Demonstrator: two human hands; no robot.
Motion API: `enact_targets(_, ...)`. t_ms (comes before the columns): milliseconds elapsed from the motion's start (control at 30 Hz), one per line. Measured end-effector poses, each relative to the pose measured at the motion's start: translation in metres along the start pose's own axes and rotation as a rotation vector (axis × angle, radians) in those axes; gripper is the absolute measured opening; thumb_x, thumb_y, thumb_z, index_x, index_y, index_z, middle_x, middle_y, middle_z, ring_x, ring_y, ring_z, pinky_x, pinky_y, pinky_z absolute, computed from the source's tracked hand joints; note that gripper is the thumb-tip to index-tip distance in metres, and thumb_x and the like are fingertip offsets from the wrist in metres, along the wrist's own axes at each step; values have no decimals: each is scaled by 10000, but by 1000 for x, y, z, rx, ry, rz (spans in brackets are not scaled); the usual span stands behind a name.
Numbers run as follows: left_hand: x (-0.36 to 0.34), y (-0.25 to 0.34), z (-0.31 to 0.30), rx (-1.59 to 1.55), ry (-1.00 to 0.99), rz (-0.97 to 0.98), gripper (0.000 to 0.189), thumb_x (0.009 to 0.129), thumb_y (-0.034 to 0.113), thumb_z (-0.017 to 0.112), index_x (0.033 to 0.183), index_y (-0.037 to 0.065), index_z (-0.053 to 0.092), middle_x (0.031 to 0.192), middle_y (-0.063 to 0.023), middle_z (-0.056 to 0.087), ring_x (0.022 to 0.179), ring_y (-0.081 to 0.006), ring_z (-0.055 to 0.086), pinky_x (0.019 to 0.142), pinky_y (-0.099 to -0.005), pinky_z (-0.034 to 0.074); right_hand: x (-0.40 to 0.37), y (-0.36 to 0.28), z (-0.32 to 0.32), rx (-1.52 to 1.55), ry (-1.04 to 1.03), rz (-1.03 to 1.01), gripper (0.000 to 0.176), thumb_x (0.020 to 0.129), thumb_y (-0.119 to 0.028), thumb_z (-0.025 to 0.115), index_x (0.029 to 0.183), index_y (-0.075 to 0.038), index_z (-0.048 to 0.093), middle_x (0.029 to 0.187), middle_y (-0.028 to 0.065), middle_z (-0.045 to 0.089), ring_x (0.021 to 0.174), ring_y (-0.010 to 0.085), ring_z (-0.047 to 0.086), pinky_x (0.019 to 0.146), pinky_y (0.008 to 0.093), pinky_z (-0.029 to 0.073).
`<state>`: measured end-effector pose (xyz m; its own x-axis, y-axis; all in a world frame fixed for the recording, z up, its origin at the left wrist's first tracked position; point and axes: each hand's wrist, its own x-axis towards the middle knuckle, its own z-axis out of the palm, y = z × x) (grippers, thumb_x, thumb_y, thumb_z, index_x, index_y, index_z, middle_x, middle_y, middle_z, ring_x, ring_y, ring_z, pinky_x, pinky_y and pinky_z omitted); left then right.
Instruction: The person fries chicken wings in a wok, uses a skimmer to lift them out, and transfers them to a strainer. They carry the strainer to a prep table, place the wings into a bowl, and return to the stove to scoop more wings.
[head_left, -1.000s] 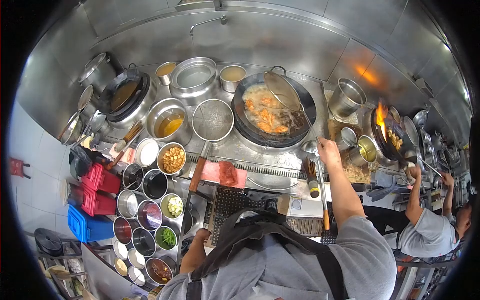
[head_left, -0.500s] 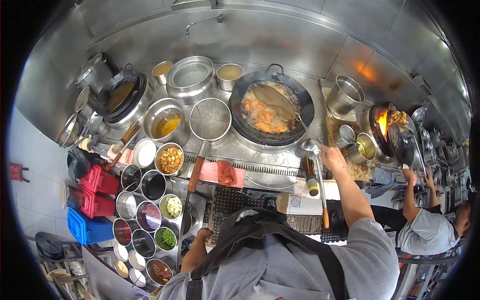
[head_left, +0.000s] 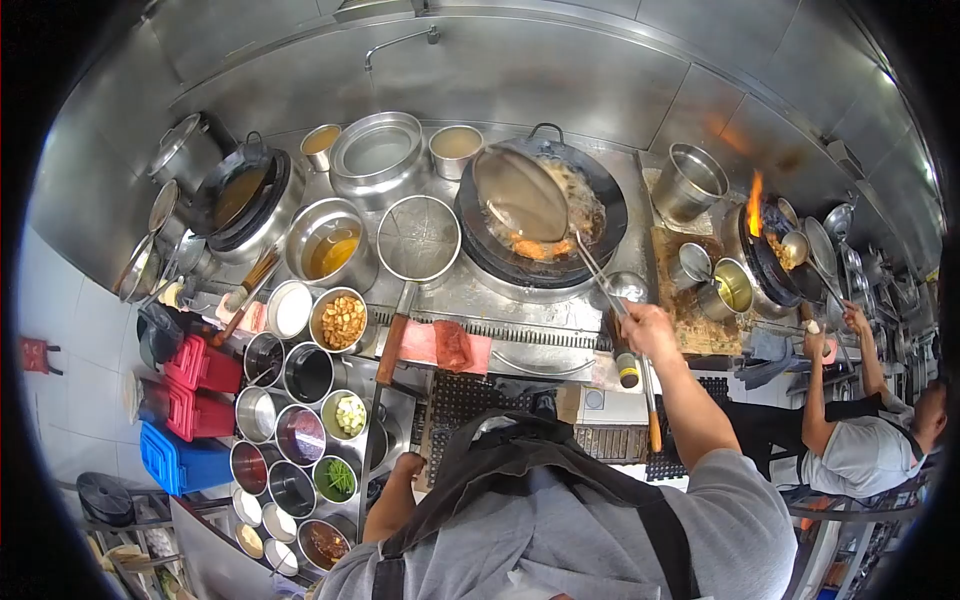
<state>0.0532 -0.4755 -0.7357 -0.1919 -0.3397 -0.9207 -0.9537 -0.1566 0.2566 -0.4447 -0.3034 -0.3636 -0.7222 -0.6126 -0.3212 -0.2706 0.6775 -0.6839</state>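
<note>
My right hand (head_left: pixel 650 332) is closed around the handle of a large round skimmer (head_left: pixel 520 195). The skimmer is tilted over a black wok (head_left: pixel 610 215) of bubbling oil and covers much of its left side. Orange-brown fried pieces (head_left: pixel 540 247) show in the oil below the skimmer's lower edge. A ladle (head_left: pixel 627 287) rests by the wok's front right, close to my right hand, its wooden-tipped handle pointing toward me. My left hand (head_left: pixel 408 465) hangs low beside the counter's front edge, by the rack of ingredient pots; its fingers are too small and shadowed to read.
A round wire strainer (head_left: pixel 420 238) with a wooden handle lies left of the wok, beside a pot of yellow oil (head_left: pixel 330 250). Several ingredient pots (head_left: pixel 340 322) stand at left. On the right, a co-worker (head_left: pixel 860 440) works at a flaming wok (head_left: pixel 765 255).
The skimmer has swung left and up over the wok, with my right hand shifting slightly left and toward me. The co-worker's ladle is now in the flaming wok, which sits lower.
</note>
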Motion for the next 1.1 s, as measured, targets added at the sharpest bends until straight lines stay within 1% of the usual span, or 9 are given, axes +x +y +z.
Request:
enact_targets(167,43,-22,15,336,-112,32,336,764,38,556,1073,154,617,978,-111,632,777,-217,643,565,-357,557,-1,47,-6,-354,257,-340,289,796,-89,547,1073,-65,630,831,232,624,834,388,598,762,440,469)
enact_targets(233,76,-46,7,912,-125,399,361,750,36,567,1083,165,619,955,-97,633,793,-208,637,601,-357,558,-3,62,-21,-489,299,-332,281,796,-77,549,1065,-69,628,835,232,622,825,393,595,754,459,465)
enact_targets(300,64,-42,-7,282,-247,551,352,776,56,543,1103,169,611,943,-81,629,803,-200,631,631,-351,557,-7,65,-31,-479,318,-334,271,794,-73,552,1055,-61,624,826,237,616,808,400,592,738,463,467)
enact_targets(500,18,8,-7,65,-79,-57,388,786,70,533,1146,202,593,1032,-40,630,814,-198,625,669,-358,552,-8,51,-42,-369,525,-341,228,793,-67,544,1007,-45,621,766,258,594,754,417,588,655,465,464)
enact_targets(633,67,-20,-11,164,-178,71,368,794,71,523,1129,197,610,1081,-51,625,844,-200,634,671,-362,552,-1,41,-27,-345,548,-196,216,795,-116,549,983,-93,652,758,237,608,784,386,603,736,478,467)
enact_targets(733,73,-22,-11,445,-90,219,392,782,59,524,1139,197,611,1109,-73,618,894,-222,639,705,-374,550,28,52,-9,-95,229,14,211,781,-114,539,972,-69,618,812,253,601,856,400,583,746,480,459)
enact_targets(933,51,-26,-23,270,-25,130,417,747,66,559,1132,212,620,1078,-89,633,917,-258,637,740,-377,546,72,32,-7,-344,480,-192,276,792,-112,545,1047,-46,631,914,251,610,910,391,584,816,443,460)
enact_targets(1000,67,-48,-23,298,1,362,377,769,69,555,1123,178,626,1091,-97,625,881,-255,643,658,-351,565,71,16,-18,-335,514,-206,303,796,-106,545,1080,-30,617,923,255,606,919,393,579,823,444,461)
enact_targets(1100,7,-20,-23,-46,-9,-65,335,800,74,553,1122,137,625,1087,-101,621,822,-258,647,593,-360,567,86,7,-25,-375,553,-199,294,799,-97,536,1074,-38,622,923,257,605,915,391,581,818,448,462)
